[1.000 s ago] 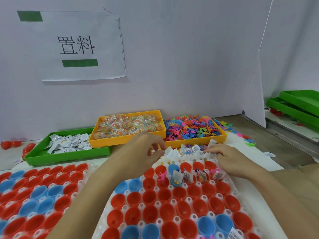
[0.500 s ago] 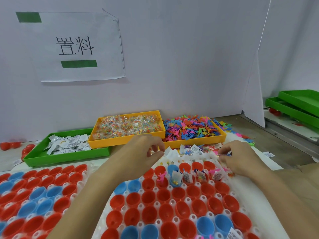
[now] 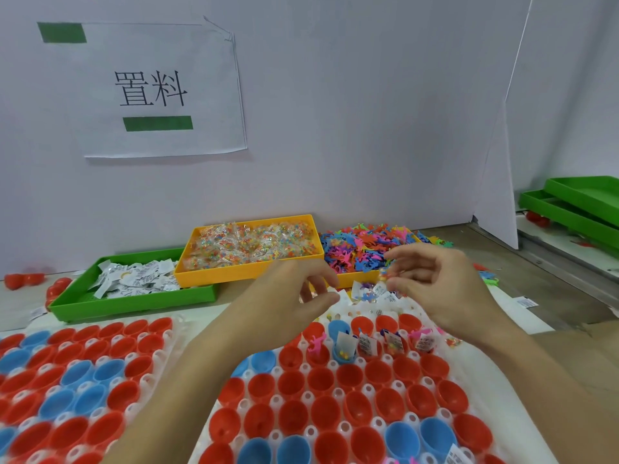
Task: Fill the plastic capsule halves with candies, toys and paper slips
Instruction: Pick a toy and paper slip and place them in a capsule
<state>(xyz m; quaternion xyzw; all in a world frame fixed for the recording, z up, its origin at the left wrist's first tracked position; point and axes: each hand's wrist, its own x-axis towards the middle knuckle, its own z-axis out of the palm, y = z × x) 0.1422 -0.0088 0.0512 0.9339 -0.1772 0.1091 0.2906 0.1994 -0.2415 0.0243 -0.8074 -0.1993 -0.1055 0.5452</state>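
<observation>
Red and blue capsule halves (image 3: 335, 376) stand open in a white holder (image 3: 339, 393) in front of me. One far row (image 3: 368, 343) holds slips, toys and candies. A second holder of empty halves (image 3: 83, 380) lies to the left. My right hand (image 3: 435, 289) hovers above the holder's far edge and pinches a small candy packet (image 3: 385, 275). My left hand (image 3: 291, 293) hangs beside it, fingers loosely curled, with nothing visible in it. Behind are a yellow tray of candy packets (image 3: 248, 273), a heap of coloured toys (image 3: 365, 249) and a green tray of paper slips (image 3: 134, 304).
Loose slips and toys (image 3: 368, 294) lie at the holder's far edge. Spare red capsules (image 3: 23, 279) sit at the far left. Stacked green trays (image 3: 586, 202) stand at the right behind a white partition (image 3: 495, 162). A paper sign (image 3: 160, 88) hangs on the wall.
My right hand has lifted from the far edge of the holder and moved toward the left hand, now with a candy packet pinched. The left hand has stayed nearly in place.
</observation>
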